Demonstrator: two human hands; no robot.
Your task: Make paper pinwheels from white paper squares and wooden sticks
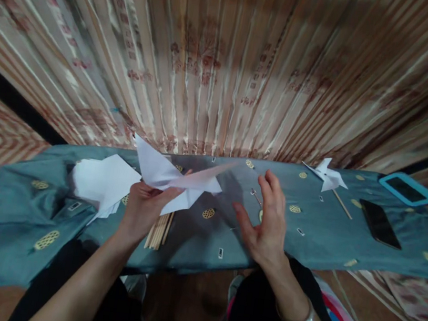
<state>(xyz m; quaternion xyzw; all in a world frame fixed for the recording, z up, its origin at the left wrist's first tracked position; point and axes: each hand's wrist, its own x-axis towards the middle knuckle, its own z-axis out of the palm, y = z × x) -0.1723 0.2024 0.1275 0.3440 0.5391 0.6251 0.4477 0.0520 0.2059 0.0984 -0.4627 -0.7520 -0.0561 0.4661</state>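
My left hand [148, 204] pinches a white paper pinwheel [187, 180] by its middle, and its folded blades spread out above the cloth. My right hand [267, 221] hovers to the right of it with thumb and fingers apart, holding nothing. Below the pinwheel several thin wooden sticks [159, 231] lie side by side, their upper ends hidden by the paper. A stack of white paper sheets [105, 182] rests left of my left hand. Close to my right fingers a small thin object [256, 197] lies on the cloth, too small to name.
A green cloth with pineapple prints [201, 254] covers the narrow table. On its right side lie a white pinwheel on a stick [329, 176], a black phone [380, 224] and a blue-framed device [408, 189]. A patterned curtain [219, 65] hangs behind the table.
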